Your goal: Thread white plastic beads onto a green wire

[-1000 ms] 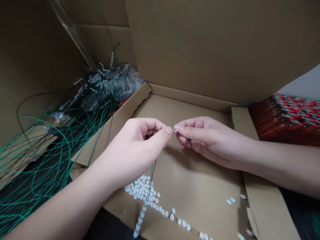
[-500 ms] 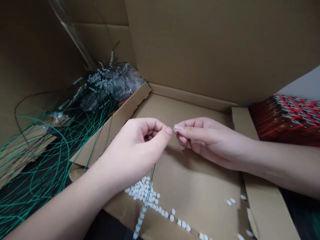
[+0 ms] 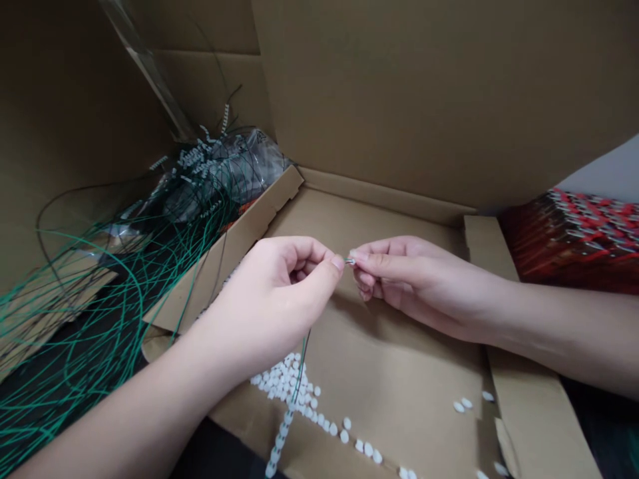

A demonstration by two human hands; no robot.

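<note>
My left hand (image 3: 294, 283) is closed in a pinch on the ends of thin green and dark wires (image 3: 302, 362). My right hand (image 3: 399, 273) pinches a small white bead-like piece (image 3: 352, 261), mostly hidden by the fingertips. A short bit of wire bridges the narrow gap between the two pinches. Below my left hand the wires run down to a row of white pieces (image 3: 279, 436) strung along them. Beside that row lies a pile of loose white pieces (image 3: 284, 378) in a shallow cardboard tray (image 3: 399, 372).
On the left spreads a tangle of green wires (image 3: 114, 332), with white-beaded ends near a clear plastic bag (image 3: 259, 159). Bundled red and dark wires (image 3: 589, 233) are stacked at the right. A tall cardboard panel (image 3: 424, 93) stands behind the tray.
Slightly more wire shows between my fingertips, as the white piece sits a little further right. Both hands keep their pinch, and the view has shifted slightly.
</note>
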